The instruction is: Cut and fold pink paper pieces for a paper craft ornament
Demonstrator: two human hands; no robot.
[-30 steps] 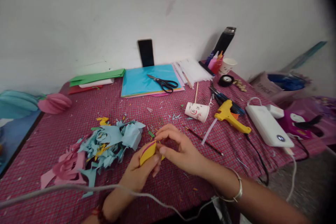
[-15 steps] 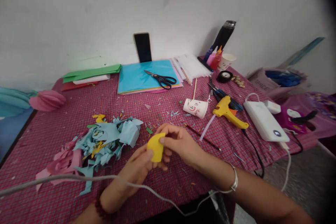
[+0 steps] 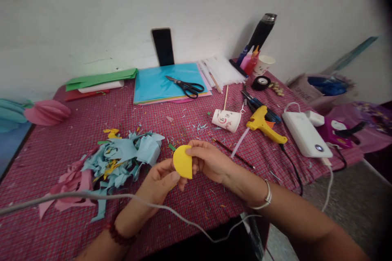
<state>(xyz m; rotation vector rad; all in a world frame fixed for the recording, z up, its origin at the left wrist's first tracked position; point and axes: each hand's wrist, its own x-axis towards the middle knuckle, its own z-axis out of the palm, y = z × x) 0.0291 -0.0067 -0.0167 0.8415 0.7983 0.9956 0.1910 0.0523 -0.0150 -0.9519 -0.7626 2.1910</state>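
A yellow half-round folded paper piece (image 3: 183,162) is held upright just above the red checked tablecloth (image 3: 92,130). My left hand (image 3: 159,180) pinches its lower edge from below. My right hand (image 3: 209,160) pinches its top right edge with thumb and fingers. Both hands sit near the table's front middle. A pile of blue, pink and yellow paper scraps (image 3: 116,159) lies just left of my hands.
Black scissors (image 3: 186,86) lie on a stack of coloured sheets (image 3: 165,83) at the back. A tipped paper cup (image 3: 226,120), a yellow glue gun (image 3: 263,123), a white power bank (image 3: 306,134), a black tape roll (image 3: 261,82) and bottles stand to the right. A cable (image 3: 92,200) crosses in front.
The paper piece has been turned from edge-on, with a pink side showing, to its flat yellow face. Both hands have lifted it slightly. The view has tilted down a little.
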